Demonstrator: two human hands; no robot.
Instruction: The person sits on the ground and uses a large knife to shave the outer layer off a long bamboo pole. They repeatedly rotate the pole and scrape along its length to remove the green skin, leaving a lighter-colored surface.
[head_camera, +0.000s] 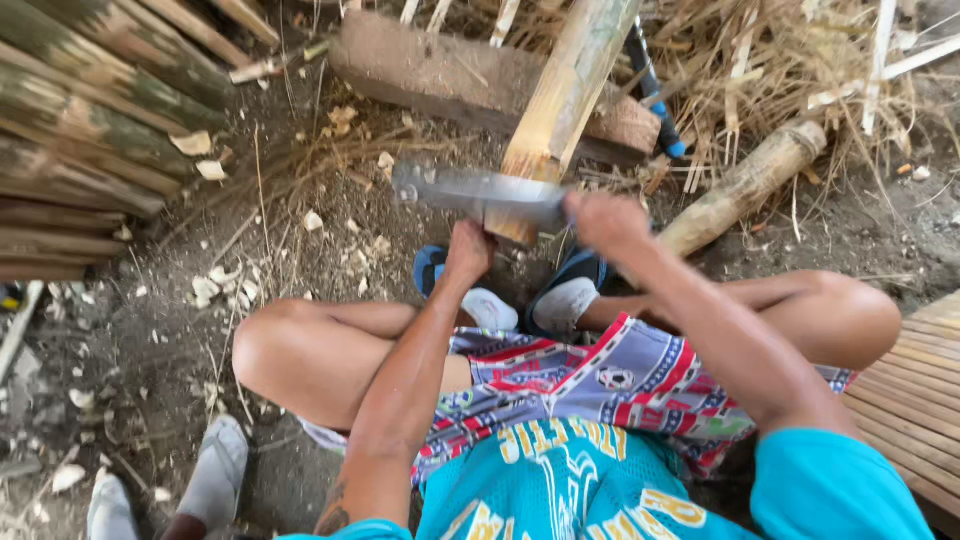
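Note:
I squat on bare ground. A split bamboo pole (565, 90) leans away from me, its near end between my feet. A broad steel blade (470, 192) lies crosswise against that near end. My right hand (603, 220) is shut on the blade's handle, at the pole's right side. My left hand (468, 250) grips the bamboo's lower end just under the blade. Both feet wear blue sandals (432, 265) with white socks.
A thick wooden block (440, 70) lies behind the pole. A short round bamboo piece (745, 185) rests at right, dry straw beyond it. Stacked bamboo slats (80, 130) fill the upper left. A slatted bamboo platform (925, 400) is at right. Another person's socked feet (215, 475) show lower left.

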